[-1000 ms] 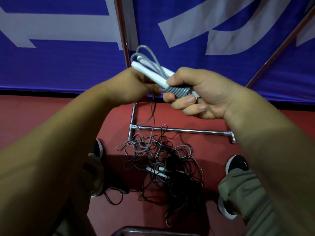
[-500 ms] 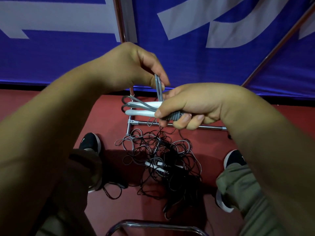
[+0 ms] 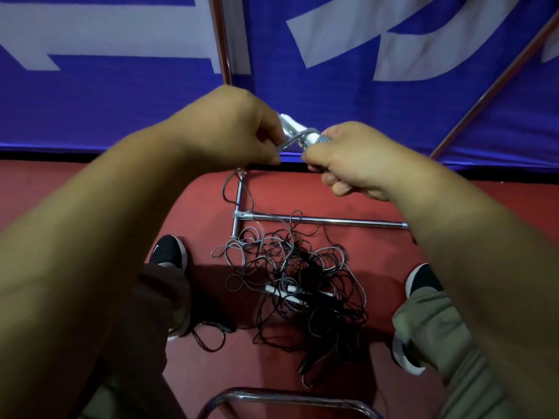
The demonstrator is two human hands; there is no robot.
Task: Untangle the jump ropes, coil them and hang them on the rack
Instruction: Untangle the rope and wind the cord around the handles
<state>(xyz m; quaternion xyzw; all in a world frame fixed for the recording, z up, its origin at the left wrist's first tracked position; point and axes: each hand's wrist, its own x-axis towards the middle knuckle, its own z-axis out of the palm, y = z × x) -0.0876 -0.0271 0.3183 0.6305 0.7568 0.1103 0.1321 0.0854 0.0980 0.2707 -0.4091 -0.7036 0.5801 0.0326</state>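
The right hand [image 3: 354, 158] is gripping the coiled jump rope [image 3: 298, 136] and the left hand [image 3: 230, 131] is pinching its loop, above the tangled pile [image 3: 290, 282] on the floor [image 3: 393, 192]. One strand [image 3: 224, 189] is hanging toward the pile; I think pulling is risking tighter knots.

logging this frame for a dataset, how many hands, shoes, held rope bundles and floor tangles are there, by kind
hands: 2, left hand, right hand
shoes: 2, left shoe, right shoe
held rope bundle: 1
tangled rope pile on the floor: 1, its single ropes too knotted to count
total: 6
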